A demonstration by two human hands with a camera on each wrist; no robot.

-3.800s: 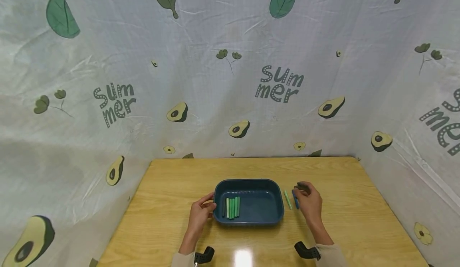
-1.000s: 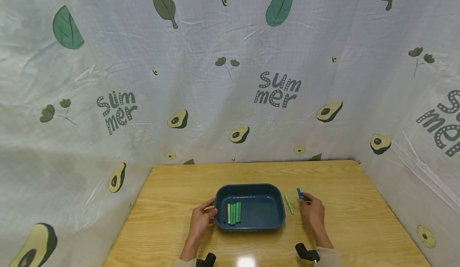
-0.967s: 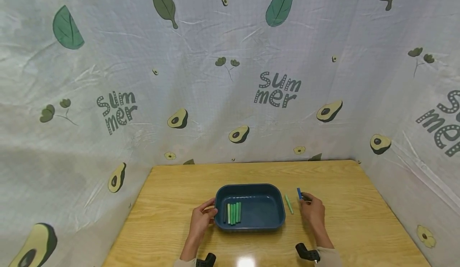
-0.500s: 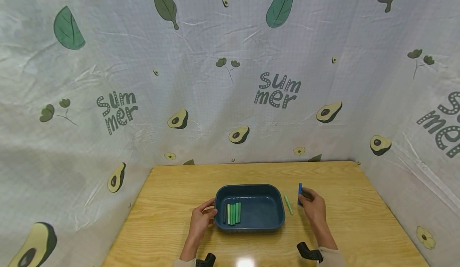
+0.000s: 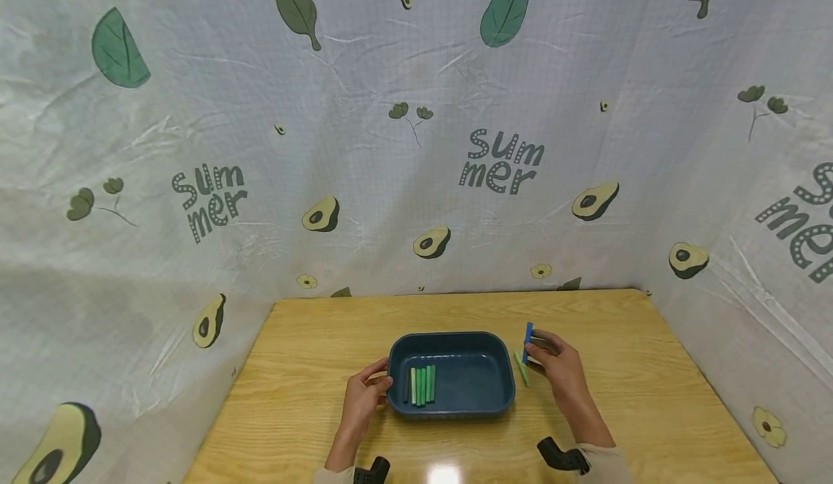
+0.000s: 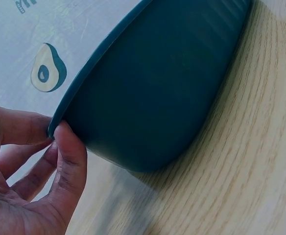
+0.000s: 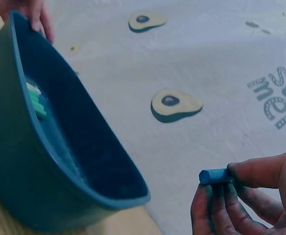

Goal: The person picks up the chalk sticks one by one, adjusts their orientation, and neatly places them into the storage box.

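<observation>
Right hand (image 5: 558, 368), lower right of centre in the head view, pinches a short blue stick (image 5: 528, 333) between thumb and fingertips; the stick stands nearly upright, raised off the bench (image 5: 651, 383), just beyond the right rim of the tray (image 5: 449, 404). In the right wrist view the same blue stick (image 7: 215, 176) points left from the fingertips (image 7: 241, 172) at the lower right of the frame, with the tray (image 7: 15, 147) filling the left side and apart from the stick.

Left hand (image 5: 366, 397), lower left of centre, holds the tray's left rim, fingers curled on it. The left wrist view shows this hand (image 6: 30, 186) at the lower left of the frame, a finger pressed against the tray's outer wall (image 6: 153, 93) just below the edge.

Inside the tray, toward its left end, a row of green sticks (image 5: 421, 385) lies side by side, lengthwise away from the viewer, with one darker stick at the row's left edge. On the bench between the tray's right rim and the right hand lies a single pale green stick (image 5: 520, 367), slightly slanted. Behind the bench hangs a white printed cloth (image 5: 416, 144) with avocados, leaves and the word "summer".
</observation>
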